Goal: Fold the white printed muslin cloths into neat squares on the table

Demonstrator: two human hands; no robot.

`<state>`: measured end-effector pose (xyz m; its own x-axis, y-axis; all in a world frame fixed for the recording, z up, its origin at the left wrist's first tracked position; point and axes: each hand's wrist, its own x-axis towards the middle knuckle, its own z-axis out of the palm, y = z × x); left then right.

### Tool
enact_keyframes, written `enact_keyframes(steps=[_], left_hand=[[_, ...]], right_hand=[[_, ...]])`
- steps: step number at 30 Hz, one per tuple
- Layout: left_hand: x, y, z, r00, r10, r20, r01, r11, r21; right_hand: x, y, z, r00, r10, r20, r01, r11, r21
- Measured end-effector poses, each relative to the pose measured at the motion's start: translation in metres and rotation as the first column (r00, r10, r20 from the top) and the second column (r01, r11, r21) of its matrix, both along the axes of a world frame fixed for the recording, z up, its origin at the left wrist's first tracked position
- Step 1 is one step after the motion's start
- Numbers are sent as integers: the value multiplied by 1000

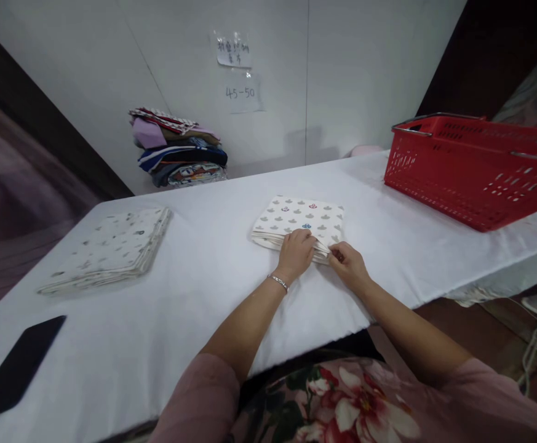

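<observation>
Cloth [300,215], creamy white with small grey shapes and a few red and blue ones, lies folded into a flat, thick square near the middle of a long white-covered table [203,246]. Its layers show along the edge near the person. The left hand [297,251] is on that edge, with its fingers bent over the top; I cannot tell how hard it holds. The right hand [349,263] pinches the near right corner between thumb and fingertips. The layers do not sit neatly there, and a flap pokes out by the hands. If the right hand pulls too hard, the top layer could slip and leave the square crooked. If the left hand presses too lightly, the whole bundle could slide, because the table cover looks smooth. A pinch that catches only some layers could leave the others bunched up inside. Well apart on the left, a folded white cloth stack with small dark prints [111,243] lies flat, and a flat black rectangle [21,369] is nearer the person. A red plastic basket with holes and metal handles [471,178] stands far to the right, and a messy heap of coloured folded cloths [182,154] sits by the wall. Its uneven layers could slump if something bumps it.
</observation>
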<state>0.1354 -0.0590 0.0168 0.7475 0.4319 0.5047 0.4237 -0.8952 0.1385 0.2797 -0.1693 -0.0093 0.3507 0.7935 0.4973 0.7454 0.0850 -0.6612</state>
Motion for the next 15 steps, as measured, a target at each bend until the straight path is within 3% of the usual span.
enact_keyframes(steps=[15], left_hand=[[-1,-3,12,992,-59,-109,65,997,50]], right_hand=[[-3,-2,2,999,-2,43,4,999,-42]])
